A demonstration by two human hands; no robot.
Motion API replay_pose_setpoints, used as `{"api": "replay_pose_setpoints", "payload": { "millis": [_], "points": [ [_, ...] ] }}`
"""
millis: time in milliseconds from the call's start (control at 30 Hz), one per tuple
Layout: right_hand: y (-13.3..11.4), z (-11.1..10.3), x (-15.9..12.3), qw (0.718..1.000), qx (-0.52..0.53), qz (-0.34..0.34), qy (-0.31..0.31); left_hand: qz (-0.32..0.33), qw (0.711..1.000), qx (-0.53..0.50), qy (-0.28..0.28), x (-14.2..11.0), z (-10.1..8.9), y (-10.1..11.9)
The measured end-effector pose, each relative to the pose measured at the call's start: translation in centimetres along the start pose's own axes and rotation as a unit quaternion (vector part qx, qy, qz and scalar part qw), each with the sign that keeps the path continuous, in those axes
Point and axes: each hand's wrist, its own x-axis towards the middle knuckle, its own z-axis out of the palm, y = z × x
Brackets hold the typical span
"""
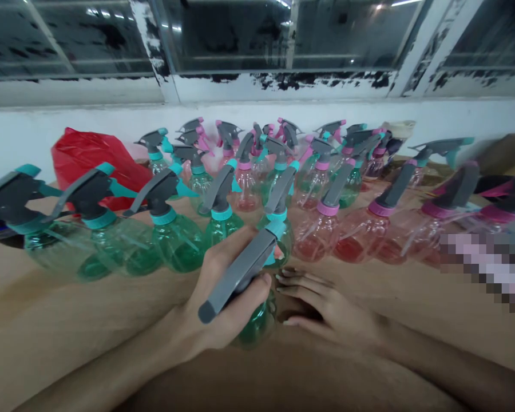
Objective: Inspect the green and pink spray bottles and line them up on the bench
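Observation:
My left hand [227, 286] is wrapped around the neck of a green spray bottle [257, 325] with a grey and teal trigger head. The bottle stands at the table's near side, partly hidden by my fingers. Just right of it, my right hand [326, 300] lies with its fingers stretched toward the bottle, holding nothing. Beyond my hands runs a front row of spray bottles: green ones with teal collars, such as the green bottle [180, 243], on the left, and pink ones with pink collars, such as the pink bottle [315, 237], on the right.
More green and pink spray bottles crowd behind the front row. A red plastic bag [94, 157] sits at the back left. Brown wrapping [504, 154] lies at the far right. A white wall [21, 123] with dark windows closes off the wooden table [141, 320].

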Motion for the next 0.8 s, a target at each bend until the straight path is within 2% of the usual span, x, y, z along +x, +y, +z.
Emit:
{"api": "replay_pose_setpoints", "payload": {
  "millis": [133, 300, 567, 667, 800],
  "points": [
    [0.1, 0.1, -0.1, 1.000, -0.010, -0.002, -0.007, 0.006, 1.000, 0.007, -0.014, 0.0, -0.2, 0.0],
    [0.1, 0.1, -0.1, 1.000, -0.009, -0.004, 0.002, 0.031, 0.999, 0.003, -0.003, 0.0, -0.2, -0.2],
    [0.0, 0.0, 0.0, 1.000, -0.003, -0.016, 0.019, -0.020, 0.999, 0.008, 0.049, 0.1, 0.4, -0.9],
    [0.2, 0.2, -0.1, 0.999, -0.002, -0.021, 0.029, -0.038, 0.998, 0.002, 0.043, 0.3, 0.4, -1.2],
    [0.3, 0.3, -0.2, 0.999, -0.006, -0.020, 0.032, -0.025, 0.999, -0.006, 0.031, 0.4, 0.3, -1.2]
  ]
}}
